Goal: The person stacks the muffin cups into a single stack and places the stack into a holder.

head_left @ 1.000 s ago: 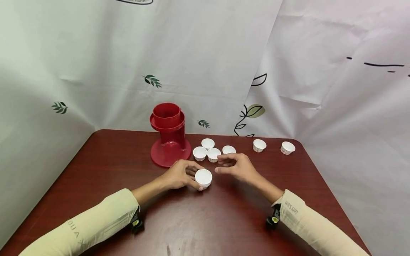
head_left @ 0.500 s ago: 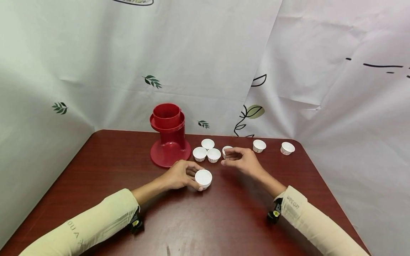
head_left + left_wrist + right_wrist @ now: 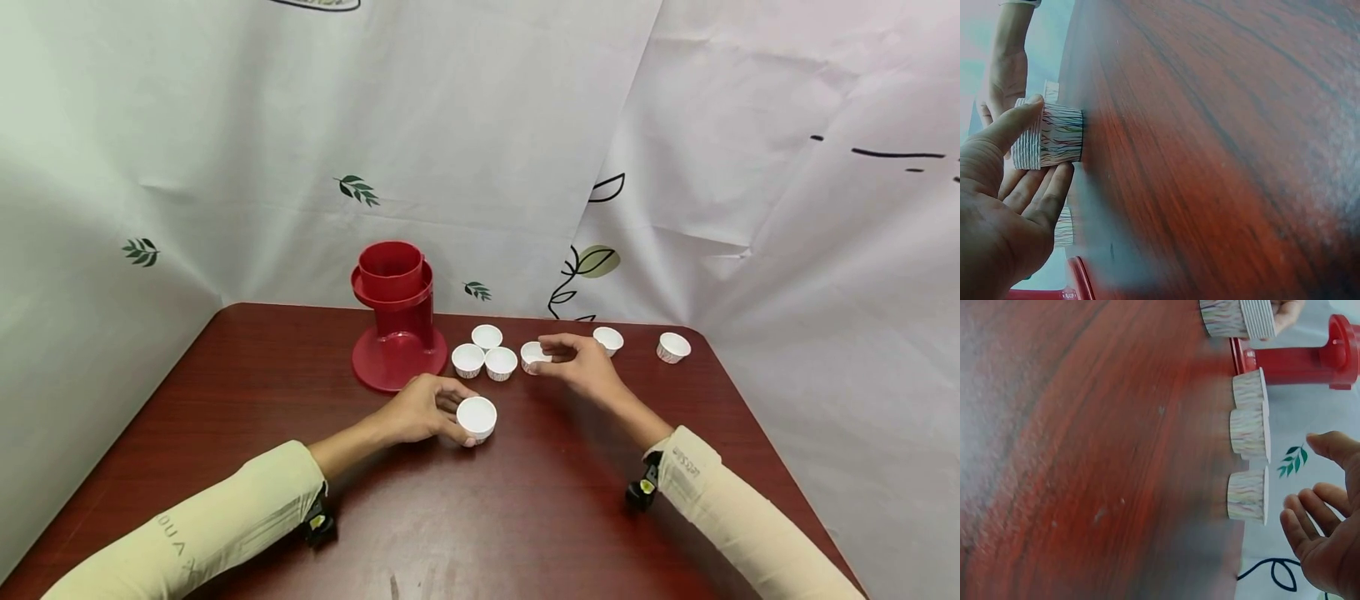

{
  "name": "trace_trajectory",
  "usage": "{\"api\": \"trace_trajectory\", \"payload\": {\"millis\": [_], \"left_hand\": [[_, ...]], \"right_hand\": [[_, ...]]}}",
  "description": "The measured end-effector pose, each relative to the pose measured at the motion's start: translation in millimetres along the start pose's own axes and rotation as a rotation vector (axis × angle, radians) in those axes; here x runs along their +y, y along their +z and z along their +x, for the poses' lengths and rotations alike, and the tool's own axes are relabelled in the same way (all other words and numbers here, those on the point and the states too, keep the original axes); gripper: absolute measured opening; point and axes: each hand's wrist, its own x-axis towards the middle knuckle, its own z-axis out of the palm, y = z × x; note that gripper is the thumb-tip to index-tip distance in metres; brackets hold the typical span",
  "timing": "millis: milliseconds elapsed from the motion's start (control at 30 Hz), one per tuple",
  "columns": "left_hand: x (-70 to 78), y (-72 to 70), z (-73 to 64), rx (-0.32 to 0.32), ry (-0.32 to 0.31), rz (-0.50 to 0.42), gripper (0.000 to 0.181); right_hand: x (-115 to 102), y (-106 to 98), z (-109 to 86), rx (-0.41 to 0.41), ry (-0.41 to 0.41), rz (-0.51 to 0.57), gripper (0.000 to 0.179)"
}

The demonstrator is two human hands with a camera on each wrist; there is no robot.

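My left hand [image 3: 422, 410] grips a stack of white paper baking cups [image 3: 477, 417] between thumb and fingers, close over the table's middle. In the left wrist view several nested rims of the stack [image 3: 1027, 139] show, above a side with coloured wavy lines. My right hand [image 3: 588, 368] holds nothing; its thumb and fingers are apart, overlapping the right edge of a single baking cup [image 3: 533, 357] in the head view. Seen from the right wrist, the fingertips are above that cup [image 3: 1247, 495], with a gap between.
Three baking cups [image 3: 486, 337] stand grouped beside a red plastic stand [image 3: 401, 350] with a cup-shaped top. Two more stand at the back right, one cup [image 3: 609, 338] partly behind my right hand and another cup [image 3: 673, 347] near the table corner. A white printed cloth [image 3: 480, 167] hangs behind.
My right hand has moved away from near the stack, rightward and back, to the single cup. My left hand has stayed in place with the stack.
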Motion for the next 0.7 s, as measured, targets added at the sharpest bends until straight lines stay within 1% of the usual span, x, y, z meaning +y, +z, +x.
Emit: {"api": "trace_trajectory", "payload": {"millis": [200,333,700], "left_hand": [[0.3,-0.3,0.1,0.0,0.0,0.004,0.054],[1.3,-0.1,-0.1,0.002,-0.002,0.009,0.054],[1.2,-0.2,0.5,0.008,-0.008,0.023,0.054]], "right_hand": [[7,-4,7.4,0.029,-0.005,-0.04,0.054],[9,-5,9.8,0.043,0.017,-0.044,0.055],[17,-3,15.2,0.026,0.05,-0.075,0.06]]}}
